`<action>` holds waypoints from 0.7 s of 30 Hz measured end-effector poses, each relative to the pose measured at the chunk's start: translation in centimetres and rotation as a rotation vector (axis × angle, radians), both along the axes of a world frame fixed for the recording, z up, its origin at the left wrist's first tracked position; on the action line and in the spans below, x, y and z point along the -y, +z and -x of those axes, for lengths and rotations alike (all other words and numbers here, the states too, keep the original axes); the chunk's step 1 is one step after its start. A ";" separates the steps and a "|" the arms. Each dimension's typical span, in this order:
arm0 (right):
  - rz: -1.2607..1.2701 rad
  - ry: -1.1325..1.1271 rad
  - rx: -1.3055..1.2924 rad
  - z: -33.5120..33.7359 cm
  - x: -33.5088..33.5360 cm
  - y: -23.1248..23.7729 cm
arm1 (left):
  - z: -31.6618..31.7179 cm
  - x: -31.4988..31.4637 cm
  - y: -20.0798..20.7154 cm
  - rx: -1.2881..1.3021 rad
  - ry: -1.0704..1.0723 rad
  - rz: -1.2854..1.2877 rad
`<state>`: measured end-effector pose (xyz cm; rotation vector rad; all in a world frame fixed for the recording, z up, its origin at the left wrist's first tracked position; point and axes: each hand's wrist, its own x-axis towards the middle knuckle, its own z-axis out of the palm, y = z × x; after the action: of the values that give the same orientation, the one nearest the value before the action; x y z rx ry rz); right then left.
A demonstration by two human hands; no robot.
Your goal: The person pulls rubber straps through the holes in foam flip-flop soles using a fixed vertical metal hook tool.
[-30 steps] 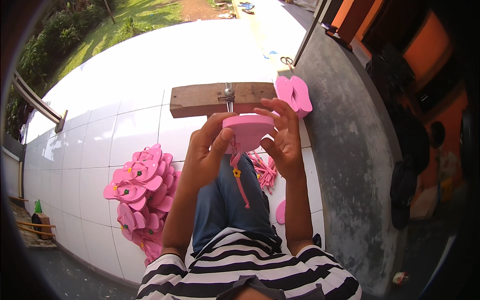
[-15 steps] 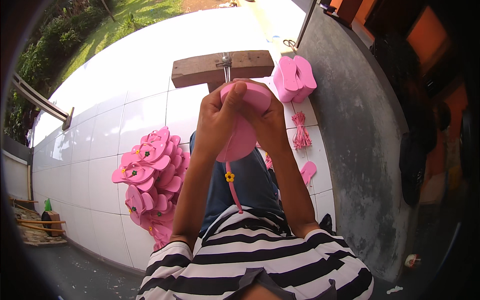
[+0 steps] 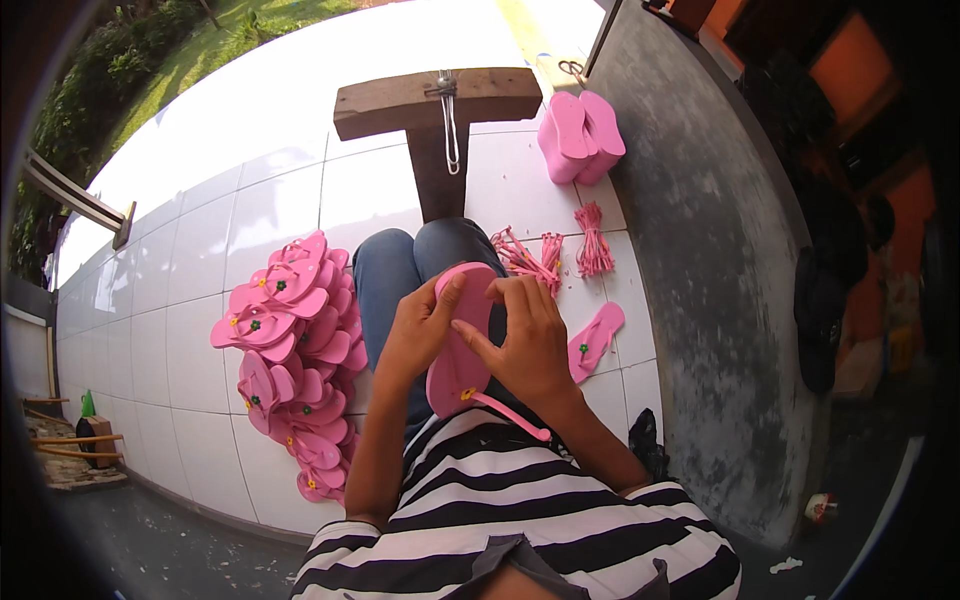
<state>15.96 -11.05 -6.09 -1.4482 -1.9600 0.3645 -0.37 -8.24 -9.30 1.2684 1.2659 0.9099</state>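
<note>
A pink flip-flop (image 3: 452, 368) lies lengthwise over my lap, tilted toward me. My left hand (image 3: 420, 335) grips its left edge, thumb on top and fingers hidden beneath. Over the right edge, my right hand (image 3: 525, 345) has its thumb on the sole's upper face and its index finger bent, well apart from the thumb. A pink strap (image 3: 512, 417) with a yellow flower (image 3: 467, 394) comes off the near part of the sole. Its loose end points to the lower right, by my striped shirt.
Beyond my knees stands a wooden T-shaped stand (image 3: 437, 105) with a metal wire loop (image 3: 450, 140). Finished flip-flops (image 3: 300, 360) are heaped at left. On the right are stacked pink soles (image 3: 582, 140), strap bundles (image 3: 593, 243), one flip-flop (image 3: 597, 342) and a grey wall (image 3: 700, 250).
The flip-flop has come down from before the stand to my lap, freeing the wire loop from view-blocking hands. My right hand has loosened from its two-handed clasp. The strap end swung rightward.
</note>
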 end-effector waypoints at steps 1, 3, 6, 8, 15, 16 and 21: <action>0.049 0.037 0.069 0.5 0.3 -0.5 | 0.3 -0.3 -1.0 -0.002 0.027 -0.010; 0.141 0.090 0.154 1.6 0.4 -1.6 | 0.8 -0.7 -1.6 -0.073 0.044 -0.110; 0.124 0.100 0.195 3.3 0.0 -4.2 | 2.2 -1.3 -1.8 -0.134 -0.073 -0.220; 0.137 0.090 0.187 4.4 -0.3 -4.8 | 2.4 -1.6 -1.4 -0.083 -0.041 -0.228; 0.233 0.415 -0.161 3.2 0.4 -0.7 | 5.8 -2.1 -0.7 0.166 0.166 -0.121; 0.222 0.424 -0.168 3.0 0.5 0.0 | 6.1 -2.1 -0.1 0.174 0.126 -0.140; 0.023 0.082 -0.470 2.9 -1.8 2.3 | 5.3 -2.7 5.4 0.442 -0.033 -0.361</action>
<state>13.10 -9.26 -3.78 -1.1670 -1.6361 0.6980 -5.72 -5.55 -3.92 1.2631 0.7517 1.3508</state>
